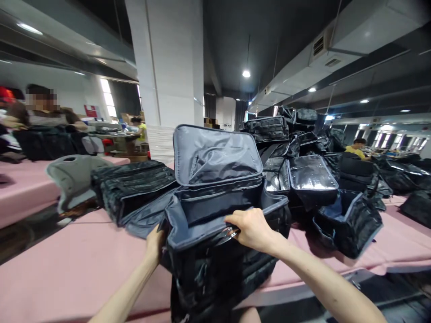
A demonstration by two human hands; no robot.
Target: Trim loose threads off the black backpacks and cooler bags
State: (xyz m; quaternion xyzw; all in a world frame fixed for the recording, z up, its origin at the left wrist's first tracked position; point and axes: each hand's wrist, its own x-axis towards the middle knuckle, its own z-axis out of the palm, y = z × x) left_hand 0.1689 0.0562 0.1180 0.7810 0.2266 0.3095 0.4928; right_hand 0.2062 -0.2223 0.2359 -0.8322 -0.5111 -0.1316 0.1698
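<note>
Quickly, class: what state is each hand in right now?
Left hand: against the side of the bag; grip hidden, open or closed cannot be told.
Right hand: closed on a shiny metal object at the bag's front.

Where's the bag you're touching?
The open bag is in the head view's middle, at the pink table, with left hand and right hand on it.
</note>
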